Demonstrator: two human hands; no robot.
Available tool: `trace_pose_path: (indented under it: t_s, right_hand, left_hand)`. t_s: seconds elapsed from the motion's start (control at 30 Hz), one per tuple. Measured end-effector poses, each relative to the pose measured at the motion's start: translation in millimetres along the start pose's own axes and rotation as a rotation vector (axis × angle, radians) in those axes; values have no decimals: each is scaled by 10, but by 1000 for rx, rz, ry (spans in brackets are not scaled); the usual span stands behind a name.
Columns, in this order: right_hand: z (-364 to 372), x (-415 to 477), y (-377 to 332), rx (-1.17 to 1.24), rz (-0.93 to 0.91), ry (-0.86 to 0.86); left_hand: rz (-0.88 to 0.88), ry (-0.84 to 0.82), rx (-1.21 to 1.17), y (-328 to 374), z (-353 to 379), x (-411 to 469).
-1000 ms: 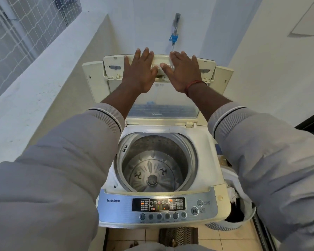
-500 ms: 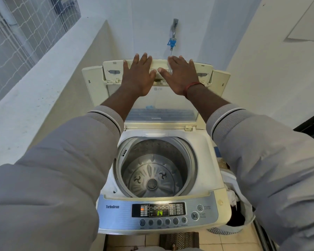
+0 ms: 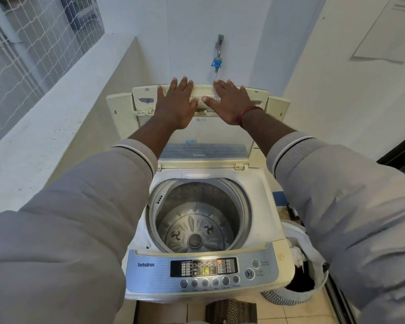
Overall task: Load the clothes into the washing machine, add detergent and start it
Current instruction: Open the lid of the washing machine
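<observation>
A white top-loading washing machine (image 3: 264, 206) stands in front of me with its folding lid (image 3: 222, 139) raised upright at the back. My left hand (image 3: 175, 104) and my right hand (image 3: 229, 101) lie flat on the lid's top section, fingers spread, thumbs nearly meeting at the middle. The steel drum (image 3: 197, 220) is open to view and holds no clothes. The control panel (image 3: 204, 270) at the front is lit and shows 14. A laundry basket (image 3: 313, 260) with clothes stands on the floor to the machine's right.
A tap with a blue fitting (image 3: 216, 54) sticks out of the wall above the lid. A low white ledge (image 3: 45, 127) under a netted window runs along the left. A dark striped mat (image 3: 230, 311) lies on the tiled floor below the machine.
The lid and both hands have shifted slightly back and lower in view as my head moved; the display now reads 14. Hands stay flat on the lid.
</observation>
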State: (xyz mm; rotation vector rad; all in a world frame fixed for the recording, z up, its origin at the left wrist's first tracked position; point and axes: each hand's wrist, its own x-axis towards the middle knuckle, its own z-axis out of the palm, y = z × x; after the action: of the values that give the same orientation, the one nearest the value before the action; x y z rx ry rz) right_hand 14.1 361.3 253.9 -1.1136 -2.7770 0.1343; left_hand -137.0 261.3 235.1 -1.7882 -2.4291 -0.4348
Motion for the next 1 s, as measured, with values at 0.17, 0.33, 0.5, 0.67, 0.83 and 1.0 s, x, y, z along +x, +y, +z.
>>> trace_pose_path:
  t_s: [0.17,0.33,0.5,0.67,0.83,1.0]
  right_hand:
    - [-24,-84,36,-40,-28,16]
    - [224,-300,104,-86,-55,178]
    - [388,-550,50,-47,-98,309]
    - [738,-999,22,80,-146,252]
    - [1471,-1703,140,229,-58,-48]
    - [2055,-2633,341,235,14,-327]
  left_hand:
    - [46,6,105,-11,-24,-15]
    - [109,113,200,-11,117,-202]
    - [137,185,100,129,330,-491]
    - [161,121,7,252,651,-942]
    - [124,-67,-84,275,1178,-1686]
    - [76,-255,-90,206,1583,-2520]
